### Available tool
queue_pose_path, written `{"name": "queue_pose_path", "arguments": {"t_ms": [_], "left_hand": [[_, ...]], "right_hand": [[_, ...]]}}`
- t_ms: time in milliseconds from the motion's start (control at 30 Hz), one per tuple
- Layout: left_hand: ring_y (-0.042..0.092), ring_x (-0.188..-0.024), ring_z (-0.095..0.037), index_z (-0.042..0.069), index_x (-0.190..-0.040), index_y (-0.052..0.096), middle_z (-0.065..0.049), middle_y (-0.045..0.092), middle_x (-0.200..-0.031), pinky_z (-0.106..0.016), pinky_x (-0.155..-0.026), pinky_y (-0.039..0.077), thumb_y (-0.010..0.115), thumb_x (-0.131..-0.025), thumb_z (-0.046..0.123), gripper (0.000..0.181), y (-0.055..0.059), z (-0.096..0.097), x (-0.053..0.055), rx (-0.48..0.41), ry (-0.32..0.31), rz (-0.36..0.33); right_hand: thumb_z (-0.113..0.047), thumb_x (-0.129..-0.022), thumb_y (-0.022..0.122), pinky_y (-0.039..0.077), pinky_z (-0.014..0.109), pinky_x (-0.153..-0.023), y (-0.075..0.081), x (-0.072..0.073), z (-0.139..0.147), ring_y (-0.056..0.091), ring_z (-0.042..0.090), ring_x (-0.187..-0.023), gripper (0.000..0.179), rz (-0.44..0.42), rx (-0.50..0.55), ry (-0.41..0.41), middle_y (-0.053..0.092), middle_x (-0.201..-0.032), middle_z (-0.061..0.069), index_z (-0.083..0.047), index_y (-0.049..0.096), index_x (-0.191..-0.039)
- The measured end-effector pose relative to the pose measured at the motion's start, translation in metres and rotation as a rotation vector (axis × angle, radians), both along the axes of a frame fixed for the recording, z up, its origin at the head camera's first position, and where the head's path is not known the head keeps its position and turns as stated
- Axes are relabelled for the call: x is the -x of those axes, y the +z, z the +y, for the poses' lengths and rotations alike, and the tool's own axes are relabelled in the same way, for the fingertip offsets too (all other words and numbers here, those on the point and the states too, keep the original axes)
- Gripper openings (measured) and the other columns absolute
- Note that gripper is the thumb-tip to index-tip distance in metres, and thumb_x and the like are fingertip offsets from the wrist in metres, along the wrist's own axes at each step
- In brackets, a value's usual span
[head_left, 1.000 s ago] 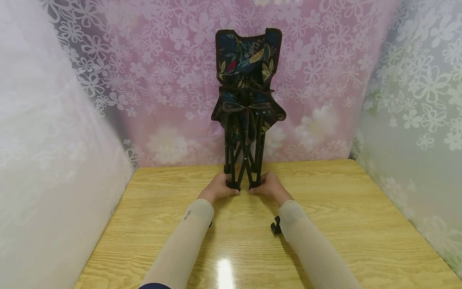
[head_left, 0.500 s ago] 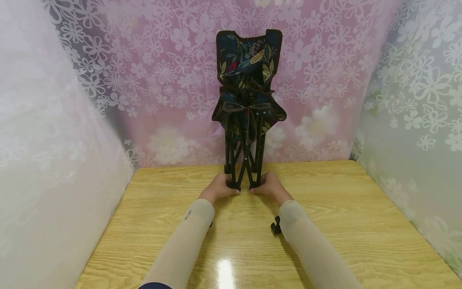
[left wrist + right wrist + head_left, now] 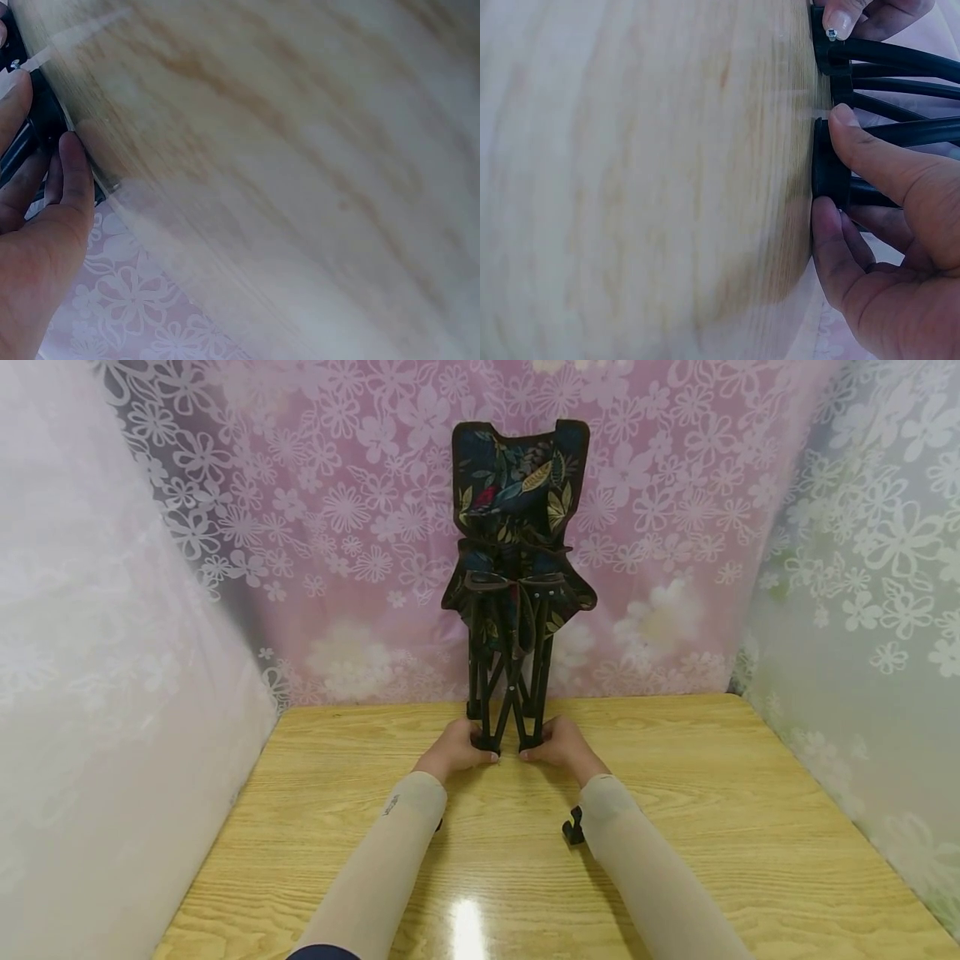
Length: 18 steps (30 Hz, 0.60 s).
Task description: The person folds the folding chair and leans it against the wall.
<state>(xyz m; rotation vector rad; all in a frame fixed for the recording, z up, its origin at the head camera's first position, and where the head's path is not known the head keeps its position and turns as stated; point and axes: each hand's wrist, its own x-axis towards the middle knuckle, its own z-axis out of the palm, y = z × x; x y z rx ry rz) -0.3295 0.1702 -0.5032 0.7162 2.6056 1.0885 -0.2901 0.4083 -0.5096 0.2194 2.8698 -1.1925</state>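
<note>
A folding camp chair [image 3: 517, 485] with dark leaf-print fabric and black crossed legs stands upright at the table's back edge, its legs drawn close together. My left hand [image 3: 454, 747] grips its front left foot, thumb in front. Opposite it, my right hand [image 3: 564, 750] holds the front right foot [image 3: 831, 169] between thumb and fingers, plainest in the right wrist view. Only part of the left hand [image 3: 45, 255] and a dark piece of the foot [image 3: 46, 112] show in the left wrist view. Both feet rest on the tabletop, with a small gap between them.
The wood-grain table [image 3: 750, 827] lies under both arms. Close behind the chair hangs a pink flowered curtain [image 3: 352, 527], and pale sheets [image 3: 90, 693] stand at the left and right sides. A black wrist mount [image 3: 573, 827] shows beside the right sleeve.
</note>
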Motion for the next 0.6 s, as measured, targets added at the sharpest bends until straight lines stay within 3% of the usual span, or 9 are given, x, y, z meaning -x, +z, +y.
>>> {"name": "queue_pose_path", "arguments": {"t_ms": [300,600], "left_hand": [[0.067,-0.117,-0.033,-0.007,-0.136,0.066,-0.023,0.068,-0.133,-0.049,-0.104,0.056,0.086,-0.092,0.027,0.059,-0.0041,0.0011,0.0021,-0.013,0.021,-0.008],[0.067,-0.103,-0.026,-0.007,-0.134,0.067,-0.021,0.07,-0.126,-0.046,-0.099,0.057,0.088,-0.091,0.026,0.058,-0.0057,0.0024,0.0039,-0.017,0.022,0.013]], "right_hand": [[-0.025,-0.081,0.095,0.055,0.034,-0.073,-0.0022,0.0029,0.0002,0.064,0.023,-0.082,0.03,-0.014,0.045,-0.015,0.075,-0.089,0.012,-0.001,0.079,-0.09],[-0.026,-0.082,0.094,0.058,0.038,-0.078,-0.0002,0.0019,0.0005,0.067,0.025,-0.088,0.033,-0.013,0.042,-0.011,0.075,-0.1,0.016,0.0,0.079,-0.096]]}}
